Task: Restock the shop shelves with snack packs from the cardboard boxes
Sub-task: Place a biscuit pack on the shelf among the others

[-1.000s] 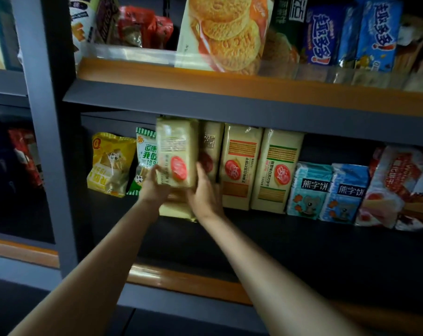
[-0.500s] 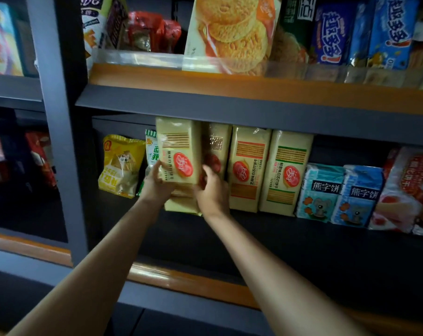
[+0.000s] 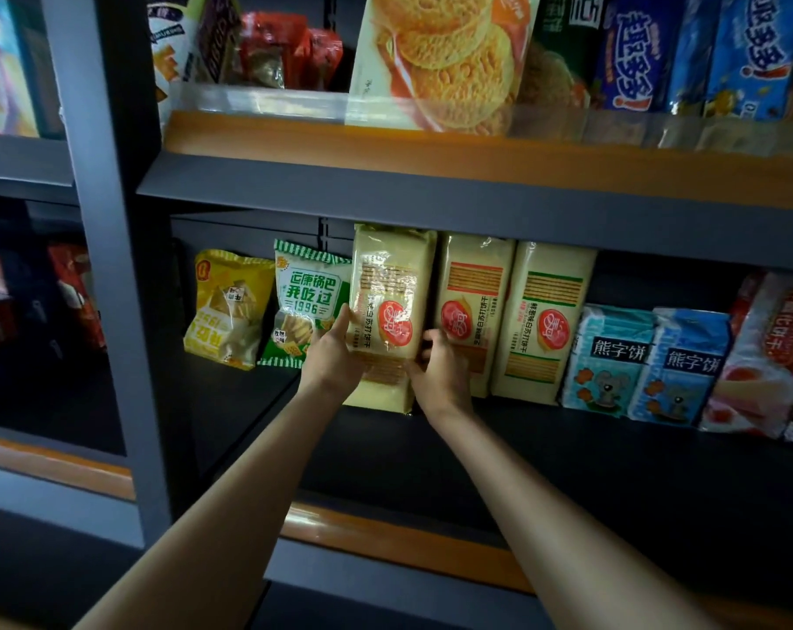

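A tall cream cracker pack (image 3: 392, 284) with a red round logo stands upright on the dark middle shelf (image 3: 567, 452), its foot on the shelf floor. My left hand (image 3: 335, 352) grips its left edge and my right hand (image 3: 442, 370) grips its lower right side. Two matching cream cracker packs (image 3: 474, 306) (image 3: 542, 320) stand right beside it on the right. A green-and-white snack bag (image 3: 306, 302) leans just to its left. No cardboard box is in view.
A yellow snack bag (image 3: 226, 306) sits far left on the same shelf, blue biscuit packs (image 3: 608, 356) and pink-red packs (image 3: 767, 356) to the right. The upper shelf (image 3: 431, 147) holds a large biscuit bag (image 3: 444, 56) and blue packs. A grey upright post (image 3: 99, 220) divides the bays.
Both hands have moved the cream pack back and to the right, down into line beside the matching packs. The green bag to its left now shows fully.
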`<control>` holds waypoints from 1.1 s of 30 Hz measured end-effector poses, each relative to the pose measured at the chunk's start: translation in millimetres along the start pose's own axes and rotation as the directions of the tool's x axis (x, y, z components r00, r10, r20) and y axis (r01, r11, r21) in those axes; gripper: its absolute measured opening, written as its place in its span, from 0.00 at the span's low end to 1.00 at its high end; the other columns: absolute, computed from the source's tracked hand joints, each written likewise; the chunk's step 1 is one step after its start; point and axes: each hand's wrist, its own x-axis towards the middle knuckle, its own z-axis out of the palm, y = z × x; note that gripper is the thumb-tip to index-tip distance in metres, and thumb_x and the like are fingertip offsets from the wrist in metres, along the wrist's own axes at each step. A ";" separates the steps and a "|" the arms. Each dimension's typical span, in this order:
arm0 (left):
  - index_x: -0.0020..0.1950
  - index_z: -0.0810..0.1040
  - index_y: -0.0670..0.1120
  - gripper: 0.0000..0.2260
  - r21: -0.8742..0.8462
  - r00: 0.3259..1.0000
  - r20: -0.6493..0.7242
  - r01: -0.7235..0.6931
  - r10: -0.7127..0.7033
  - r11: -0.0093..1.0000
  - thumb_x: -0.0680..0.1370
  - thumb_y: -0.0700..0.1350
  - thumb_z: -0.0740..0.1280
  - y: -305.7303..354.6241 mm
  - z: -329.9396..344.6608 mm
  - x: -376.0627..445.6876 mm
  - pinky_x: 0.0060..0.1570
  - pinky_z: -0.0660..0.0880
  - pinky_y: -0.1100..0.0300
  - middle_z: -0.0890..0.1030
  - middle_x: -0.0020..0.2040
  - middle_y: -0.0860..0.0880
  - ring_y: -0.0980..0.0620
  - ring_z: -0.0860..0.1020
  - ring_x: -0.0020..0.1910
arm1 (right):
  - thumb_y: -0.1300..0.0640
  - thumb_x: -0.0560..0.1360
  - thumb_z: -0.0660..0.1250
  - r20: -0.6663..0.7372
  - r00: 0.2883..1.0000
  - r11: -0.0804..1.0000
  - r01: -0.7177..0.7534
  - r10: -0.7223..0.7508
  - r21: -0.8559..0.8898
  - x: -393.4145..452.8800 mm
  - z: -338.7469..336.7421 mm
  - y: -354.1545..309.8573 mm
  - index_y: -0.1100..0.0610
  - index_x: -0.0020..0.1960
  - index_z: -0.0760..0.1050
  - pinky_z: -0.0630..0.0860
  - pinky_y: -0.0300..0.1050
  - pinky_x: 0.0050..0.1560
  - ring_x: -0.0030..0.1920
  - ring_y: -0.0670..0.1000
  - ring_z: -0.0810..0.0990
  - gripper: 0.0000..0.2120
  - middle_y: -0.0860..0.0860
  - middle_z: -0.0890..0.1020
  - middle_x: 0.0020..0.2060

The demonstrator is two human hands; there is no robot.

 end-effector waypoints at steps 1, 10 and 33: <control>0.77 0.52 0.49 0.34 0.006 1.000 0.011 0.014 -0.014 1.000 0.75 0.32 0.61 1.1 -1.2 -1.8 0.47 0.74 0.53 0.73 0.63 0.39 0.38 0.72 0.63 | 0.57 0.77 0.65 0.012 1.000 1.000 -0.006 0.006 -0.011 -0.7 -2.4 0.0 0.57 0.69 0.64 0.68 0.43 0.58 0.63 0.55 0.70 0.22 0.56 0.75 0.61; 0.60 0.76 0.42 0.19 0.079 0.811 -0.395 -0.437 0.430 0.896 0.72 0.32 0.57 11.3 -56.0 -118.7 0.48 0.70 0.61 0.77 0.54 0.44 0.47 0.77 0.51 | 0.65 0.75 0.62 -0.244 0.927 0.953 0.301 -0.286 0.026 -59.5 -24.4 -34.3 0.61 0.62 0.69 0.72 0.51 0.58 0.57 0.57 0.75 0.15 0.58 0.76 0.56; 0.64 0.69 0.38 0.20 0.271 0.740 -0.274 0.672 -0.614 0.689 0.72 0.32 0.62 -362.9 -131.1 -425.6 0.58 0.69 0.47 0.72 0.61 0.39 0.38 0.72 0.59 | 0.57 0.76 0.63 0.912 0.282 0.726 0.687 -0.300 0.026 -359.3 339.5 49.9 0.61 0.73 0.57 0.60 0.47 0.69 0.70 0.57 0.61 0.29 0.58 0.61 0.71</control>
